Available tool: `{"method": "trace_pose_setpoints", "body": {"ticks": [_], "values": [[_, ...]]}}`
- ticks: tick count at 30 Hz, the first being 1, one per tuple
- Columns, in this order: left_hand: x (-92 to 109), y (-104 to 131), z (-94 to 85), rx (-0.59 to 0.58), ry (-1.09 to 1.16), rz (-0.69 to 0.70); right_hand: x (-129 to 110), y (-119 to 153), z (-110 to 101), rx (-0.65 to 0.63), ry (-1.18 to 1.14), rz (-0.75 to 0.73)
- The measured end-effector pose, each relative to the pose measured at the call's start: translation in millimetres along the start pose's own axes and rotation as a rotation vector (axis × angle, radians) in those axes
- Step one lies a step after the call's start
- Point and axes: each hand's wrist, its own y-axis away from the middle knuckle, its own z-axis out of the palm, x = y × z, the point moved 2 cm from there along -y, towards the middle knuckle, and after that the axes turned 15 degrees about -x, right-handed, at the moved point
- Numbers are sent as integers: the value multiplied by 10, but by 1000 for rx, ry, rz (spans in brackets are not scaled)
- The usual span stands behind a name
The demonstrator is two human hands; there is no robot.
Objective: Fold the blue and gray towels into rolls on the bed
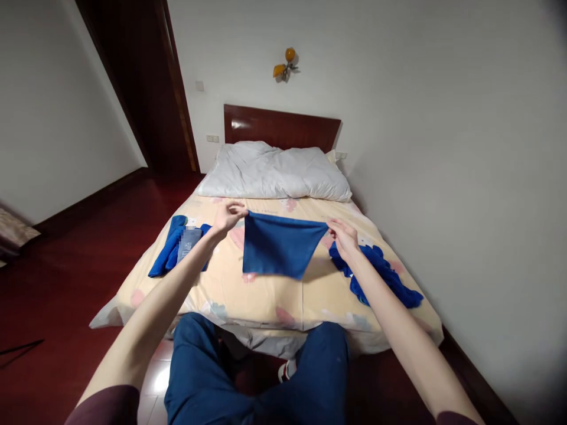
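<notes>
A small blue cloth point(281, 245) hangs spread out between my two hands, over the middle of the bed. My left hand point(229, 216) pinches its upper left corner. At the upper right corner, the fingers of my right hand point(343, 235) are closed on it. The lower edge hangs loose and looks slightly blurred. To the left, rolled or folded blue cloths point(168, 251) lie on the bed beside a grey-blue folded piece with lettering point(189, 243), partly behind my left forearm. A crumpled pile of blue cloths point(385, 274) lies at the right, partly covered by my right forearm.
The bed point(261, 301) has a cream patterned sheet. A grey-white quilt or pillow point(274, 171) lies by the dark wooden headboard point(279, 125). A wall stands close at the right, with a lamp point(286, 66) above the bed. My knees touch or nearly touch the bed's near edge.
</notes>
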Motion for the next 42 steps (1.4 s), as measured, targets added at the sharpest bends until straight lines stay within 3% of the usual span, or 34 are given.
{"method": "trace_pose_setpoints", "body": {"ticks": [3,5,7,9,12,14,16,18,26,35,42], "values": [[-2,-29,-60,5,-104,198,78,-54,0,-3,-12,-70],[-192,70,-80,3,-187,230,270,29,-35,-14,29,-90],[-556,244,-69,-9,-246,184,604,200,-87,-19,96,-39],[-1049,480,-18,-24,-288,84,1052,453,-144,-30,163,52],[-1856,911,128,-62,-339,-121,1803,933,-218,-65,235,201],[-2322,1197,242,-90,-375,-306,2251,1251,-266,-21,305,349],[-2662,1430,345,-129,-383,-489,2573,1488,-291,3,316,407],[-2846,1566,413,-133,-379,-554,2759,1611,-300,29,308,421],[-2921,1603,392,-38,-268,-525,2879,1629,-333,179,162,502],[-2862,1823,295,-90,-363,-540,2794,1842,-414,129,113,562],[-2774,2277,287,-222,-329,-515,2659,2214,-559,-9,178,746]]}}
